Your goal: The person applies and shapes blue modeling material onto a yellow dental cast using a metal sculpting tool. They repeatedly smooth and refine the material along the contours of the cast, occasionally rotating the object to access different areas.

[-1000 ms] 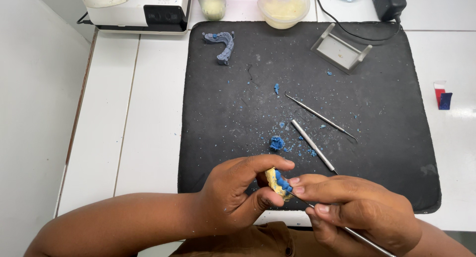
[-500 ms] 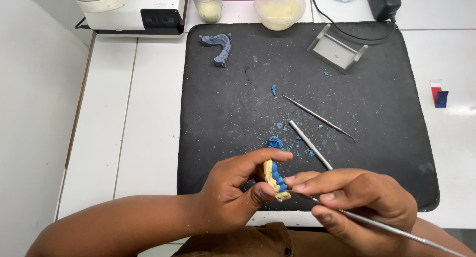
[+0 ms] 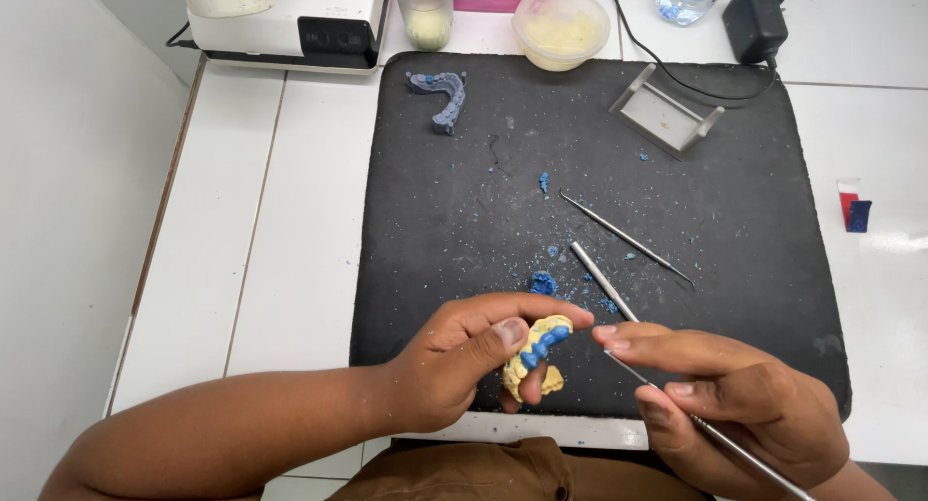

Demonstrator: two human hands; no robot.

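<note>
Your left hand (image 3: 454, 375) pinches the yellow dental model (image 3: 534, 354) over the black mat (image 3: 435, 221); your right hand (image 3: 744, 414) grips a thin metal tool (image 3: 720, 438), whose slip could chip its blue wax.

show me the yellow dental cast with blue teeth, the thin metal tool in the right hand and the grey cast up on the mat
yellow dental cast (image 3: 535, 356), head view, on its blue tooth row
thin metal tool (image 3: 735, 443), head view, on the shaft below the fingers
grey cast (image 3: 445, 93), head view, on its curved arch
</note>
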